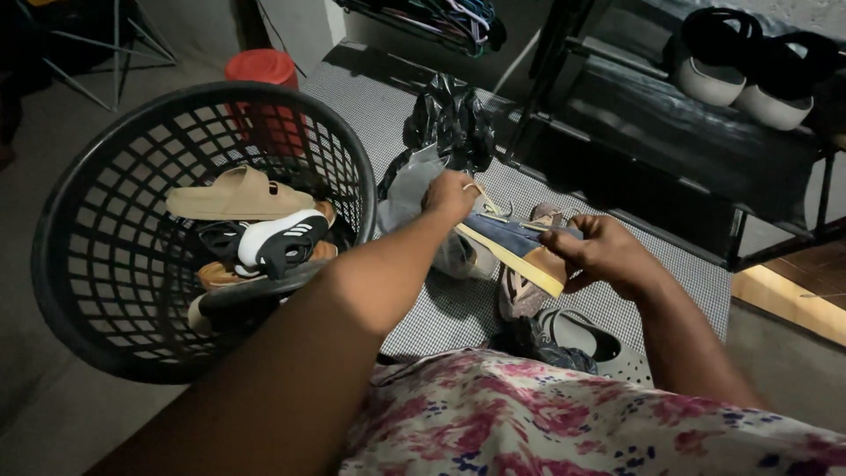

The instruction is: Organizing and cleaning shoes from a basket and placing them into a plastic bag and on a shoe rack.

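My right hand [601, 254] grips the heel of a blue sneaker [515, 249] with a tan sole, held sideways above the mat. Pinched in my left hand [451, 194] is that sneaker's pale lace, near the toe end. Under the sneaker a grey plastic bag [407, 196] and a worn shoe [518, 295] lie on the checked mat [370, 106]. At my left stands a black mesh basket [106, 273] with a tan slide sandal [236, 196], a black-and-white slide [284, 242] and other footwear inside.
A black shoe rack [670, 132] stands at the right with a black-and-white pair of shoes [749, 70] on top. A black plastic bag [451, 119] sits on the mat, a red stool [263, 69] behind the basket, a white clog [586, 339] near my lap.
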